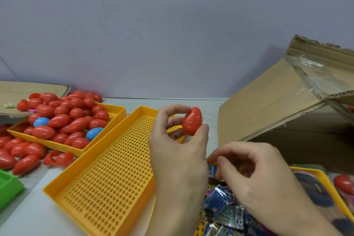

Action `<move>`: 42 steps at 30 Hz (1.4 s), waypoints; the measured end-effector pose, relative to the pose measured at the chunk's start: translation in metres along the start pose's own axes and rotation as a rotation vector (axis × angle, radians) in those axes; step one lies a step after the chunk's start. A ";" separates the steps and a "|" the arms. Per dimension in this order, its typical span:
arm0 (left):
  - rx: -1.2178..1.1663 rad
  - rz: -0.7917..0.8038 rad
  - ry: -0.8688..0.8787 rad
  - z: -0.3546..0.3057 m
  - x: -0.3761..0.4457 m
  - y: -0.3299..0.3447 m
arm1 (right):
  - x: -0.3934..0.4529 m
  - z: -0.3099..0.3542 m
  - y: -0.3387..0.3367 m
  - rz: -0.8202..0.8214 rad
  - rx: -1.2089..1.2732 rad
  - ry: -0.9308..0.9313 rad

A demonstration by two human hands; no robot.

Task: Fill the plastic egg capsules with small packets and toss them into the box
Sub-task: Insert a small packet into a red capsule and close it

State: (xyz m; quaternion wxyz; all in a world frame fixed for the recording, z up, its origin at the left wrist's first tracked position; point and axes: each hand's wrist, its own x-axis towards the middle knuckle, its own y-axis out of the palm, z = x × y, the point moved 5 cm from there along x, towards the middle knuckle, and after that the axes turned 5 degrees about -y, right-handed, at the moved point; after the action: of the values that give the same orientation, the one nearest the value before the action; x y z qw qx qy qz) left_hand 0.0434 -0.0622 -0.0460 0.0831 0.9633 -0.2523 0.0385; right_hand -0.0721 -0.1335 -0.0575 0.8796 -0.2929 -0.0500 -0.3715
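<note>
My left hand (pixel 178 151) holds a closed red egg capsule (pixel 192 121) upright between thumb and fingertips, above the far end of a perforated yellow tray (pixel 107 174). My right hand (pixel 254 174) hovers with loosely curled fingers over a pile of small foil packets (pixel 224 209); whether it pinches anything is hidden. The cardboard box (pixel 283 105) stands to the right with its flap raised. Several red capsules and two blue ones fill another yellow tray (pixel 115 113) at the left.
Loose red capsules (pixel 21 157) lie on the table at the far left beside a green tray (pixel 9 184). A flat cardboard sheet (pixel 23 90) lies behind them. One red capsule (pixel 342 184) rests in the packets' yellow tray.
</note>
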 end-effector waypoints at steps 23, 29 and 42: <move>-0.323 0.049 -0.233 0.008 0.001 0.005 | -0.006 -0.003 0.008 0.455 -0.252 0.217; -0.349 0.054 -0.257 0.009 0.001 0.006 | -0.008 -0.004 0.009 0.443 -0.224 0.154; -0.420 0.061 -0.320 0.010 0.001 0.005 | -0.005 0.004 0.001 0.249 -0.098 0.093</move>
State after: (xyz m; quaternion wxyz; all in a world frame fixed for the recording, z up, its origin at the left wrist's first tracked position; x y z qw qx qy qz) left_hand 0.0415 -0.0689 -0.0552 0.2391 0.9107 -0.2936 -0.1649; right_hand -0.0746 -0.1277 -0.0557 0.9050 -0.3219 0.0456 -0.2744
